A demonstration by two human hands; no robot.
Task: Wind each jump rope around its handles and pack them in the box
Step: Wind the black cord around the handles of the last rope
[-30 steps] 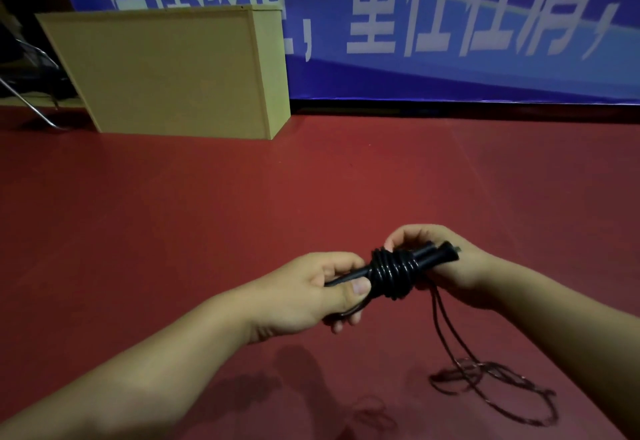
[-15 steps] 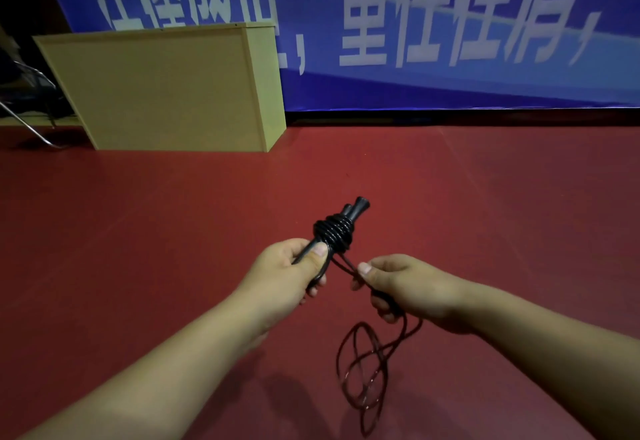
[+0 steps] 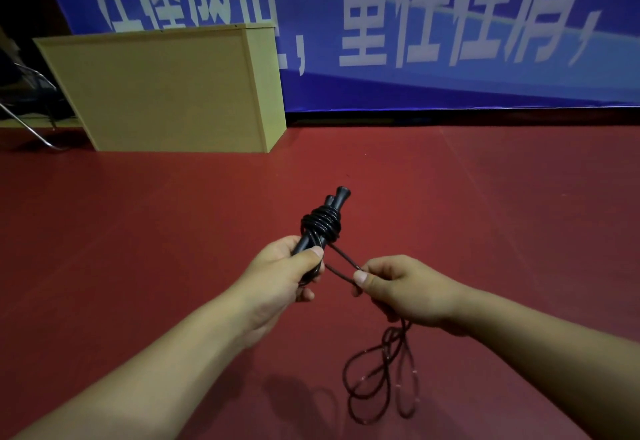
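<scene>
A black jump rope has its two handles (image 3: 333, 209) held together, pointing up and away, with several turns of cord (image 3: 321, 223) wound round their middle. My left hand (image 3: 284, 275) grips the lower ends of the handles. My right hand (image 3: 398, 287) pinches the cord between thumb and fingers just right of the handles. A short taut stretch of cord (image 3: 341, 264) runs from the winding to that pinch. The loose cord (image 3: 381, 377) hangs below my right hand in loops over the red floor.
A tan wooden box-like cabinet (image 3: 166, 93) stands on the red floor (image 3: 138, 231) at the back left. A blue banner with white characters (image 3: 433, 24) covers the back wall. A metal chair leg (image 3: 31, 131) shows at the far left.
The handles swung from lying sideways to pointing up and away. My right hand let go of the handle ends, dropped lower, and took the cord in a pinch; the loose loops shifted toward me.
</scene>
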